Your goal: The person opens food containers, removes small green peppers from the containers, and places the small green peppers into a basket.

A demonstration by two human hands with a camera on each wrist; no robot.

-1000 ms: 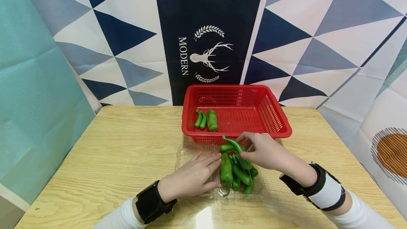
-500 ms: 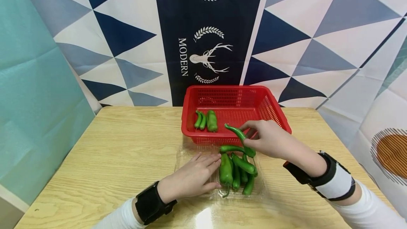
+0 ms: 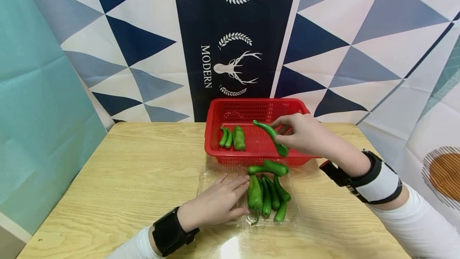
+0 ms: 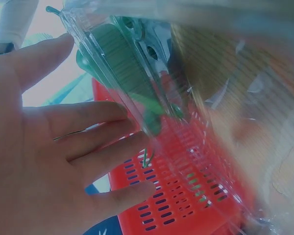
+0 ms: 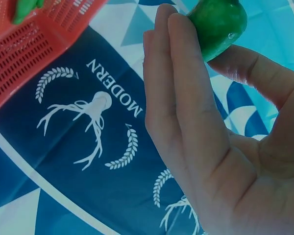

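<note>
Green pepper (image 3: 270, 131) pinched in right hand (image 3: 305, 133) near red basket (image 3: 237, 157), left hand (image 3: 217, 201) with fingers extended against clear plastic tray (image 3: 210, 177), further peppers (image 3: 255, 195) in tray and basket.

A pale wooden table (image 3: 143, 163) stands before a deer-print backdrop (image 3: 233, 57), beside what seems a teal sheet (image 3: 39, 95).

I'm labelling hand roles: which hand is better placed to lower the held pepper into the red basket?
Right, I'd judge. The right hand pinches the held pepper, which overlaps the red basket in the head view; the left hand rests at the clear plastic tray, holding none.
</note>
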